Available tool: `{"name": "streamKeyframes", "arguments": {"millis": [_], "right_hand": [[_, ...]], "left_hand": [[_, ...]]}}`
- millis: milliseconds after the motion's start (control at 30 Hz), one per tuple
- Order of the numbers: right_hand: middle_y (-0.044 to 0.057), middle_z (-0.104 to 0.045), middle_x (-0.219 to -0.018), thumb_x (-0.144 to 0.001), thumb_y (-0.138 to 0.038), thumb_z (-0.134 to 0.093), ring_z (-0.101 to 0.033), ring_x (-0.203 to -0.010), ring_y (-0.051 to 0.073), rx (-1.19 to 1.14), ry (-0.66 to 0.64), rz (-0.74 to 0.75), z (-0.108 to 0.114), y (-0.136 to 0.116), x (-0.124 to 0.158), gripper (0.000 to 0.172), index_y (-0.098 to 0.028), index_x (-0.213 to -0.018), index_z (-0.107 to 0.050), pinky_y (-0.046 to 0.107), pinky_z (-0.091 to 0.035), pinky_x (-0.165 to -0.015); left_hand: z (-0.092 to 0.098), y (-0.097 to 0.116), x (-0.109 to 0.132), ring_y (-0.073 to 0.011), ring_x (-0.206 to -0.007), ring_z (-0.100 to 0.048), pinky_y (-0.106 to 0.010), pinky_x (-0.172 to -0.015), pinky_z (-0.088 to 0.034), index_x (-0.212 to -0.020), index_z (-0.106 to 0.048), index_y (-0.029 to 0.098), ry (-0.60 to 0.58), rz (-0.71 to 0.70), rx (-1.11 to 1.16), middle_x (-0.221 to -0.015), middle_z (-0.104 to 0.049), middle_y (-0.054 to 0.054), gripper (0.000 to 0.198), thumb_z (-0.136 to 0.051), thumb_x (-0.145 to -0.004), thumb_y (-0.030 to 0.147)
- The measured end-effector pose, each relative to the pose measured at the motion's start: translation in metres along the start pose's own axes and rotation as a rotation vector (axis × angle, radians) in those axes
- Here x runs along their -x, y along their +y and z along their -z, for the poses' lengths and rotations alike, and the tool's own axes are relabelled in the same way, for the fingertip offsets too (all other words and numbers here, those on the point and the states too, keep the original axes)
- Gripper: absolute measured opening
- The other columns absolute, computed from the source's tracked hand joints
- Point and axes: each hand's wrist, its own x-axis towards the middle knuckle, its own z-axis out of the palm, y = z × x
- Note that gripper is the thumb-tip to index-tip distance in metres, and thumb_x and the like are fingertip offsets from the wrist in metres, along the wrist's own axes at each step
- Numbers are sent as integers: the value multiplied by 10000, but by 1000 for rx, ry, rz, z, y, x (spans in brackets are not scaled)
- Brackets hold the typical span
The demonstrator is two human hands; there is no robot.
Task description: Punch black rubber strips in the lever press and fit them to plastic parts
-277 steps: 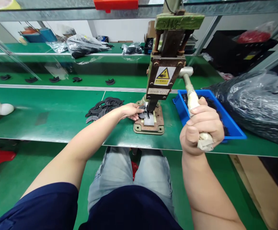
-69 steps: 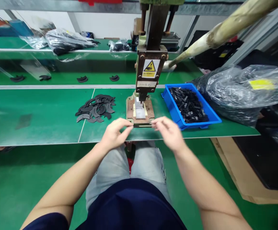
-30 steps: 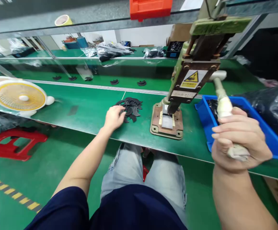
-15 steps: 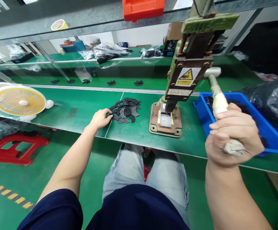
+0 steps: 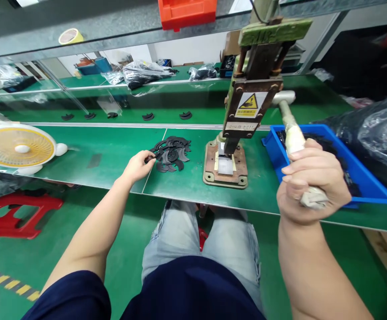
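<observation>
The right hand (image 5: 312,180) is closed in a full fist around the cloth-wrapped lower end of the lever (image 5: 292,133), thumb across the fingers, out over the near edge of the desk (image 5: 113,142). The lever slants up and away from the fist to a white knob beside the press (image 5: 247,106).

The left hand (image 5: 136,164) lies on the desk well to the left, fingers loosely curled, their tips touching the nearest piece at the left edge of the pile (image 5: 170,151). Whether it pinches that piece or only touches it, I cannot tell. The two hands are well apart, with the press between them.

The pile is a loose heap of flat black crescent-shaped pieces that overlap at all angles, just left of the press and apart from it. The press stands upright on a rusty base (image 5: 210,171) with a pale plate in the middle; its ram is down close to that plate, and a yellow warning label faces the camera.

Right of the press, behind the fist, stands a blue bin (image 5: 373,189) with small black parts in it, and beyond that a grey plastic bag (image 5: 380,133). On the strip behind the desk lie single crescents (image 5: 148,116) in a row. A yellow fan (image 5: 16,146) lies at the far left, with a red stool (image 5: 13,215) on the floor below it.
</observation>
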Motion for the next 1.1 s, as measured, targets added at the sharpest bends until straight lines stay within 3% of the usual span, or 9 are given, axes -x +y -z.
{"name": "streamKeyframes", "arguments": {"millis": [200,367,467,567,633,733,933,1100], "right_hand": [[10,-623,-671,-953,-496,-720,-690,-809,223,36,-35,-32,4,-7,0,376,-245,-708,-586,613,-571,-1015],[-22,-637,-724,-975,-480,-708,-702,-856,193,-1,-81,17,7,-1,2,359,-238,-736,-593,582,-585,-1032],[-27,-640,-735,-973,-477,-718,-704,-863,188,2,-86,18,10,1,2,367,-233,-730,-592,584,-578,-1049],[-15,-651,-744,-974,-431,-722,-705,-889,195,-17,-110,24,11,0,2,333,-224,-744,-600,595,-569,-1061],[-12,-655,-752,-977,-398,-718,-705,-905,194,-26,-130,30,11,-2,1,307,-219,-756,-602,592,-570,-1068],[-18,-641,-749,-985,-406,-710,-699,-898,185,-22,-111,21,10,-3,2,321,-225,-749,-589,589,-567,-1084],[-42,-638,-753,-989,-435,-709,-701,-896,173,-8,-89,3,8,-1,5,343,-234,-744,-580,574,-575,-1077],[-47,-637,-750,-1001,-496,-697,-709,-891,176,16,-89,-3,10,-1,6,375,-249,-740,-586,582,-591,-1083]], "left_hand": [[5,64,4,-221,-926,-721,-344,-840,-566,-1293,-651,214,-118,-206,18,-1080,-767,-61,362,-677,-942,298],[-26,100,1,-243,-995,-729,-359,-864,-547,-1148,-667,219,-179,-408,-19,-1122,-772,-76,199,-630,-954,209],[-58,114,2,-234,-868,-720,-347,-771,-520,-1113,-664,233,-298,-351,52,-972,-761,-48,144,-653,-969,243],[-79,122,1,-215,-759,-686,-330,-714,-488,-1105,-648,246,-336,-151,182,-828,-715,-4,160,-703,-972,318],[-81,123,-3,-200,-727,-659,-317,-696,-472,-1143,-628,246,-253,-32,262,-805,-687,14,250,-742,-952,359],[-75,126,-15,-174,-683,-602,-295,-652,-424,-1154,-612,243,-178,-10,345,-776,-636,41,344,-793,-898,385],[-72,155,-43,-125,-629,-469,-270,-604,-334,-848,-661,194,-273,-73,632,-699,-563,36,394,-825,-827,551],[-92,181,-60,-113,-537,-482,-249,-550,-333,-804,-593,204,-364,-26,659,-600,-585,23,458,-693,-977,616]]}}
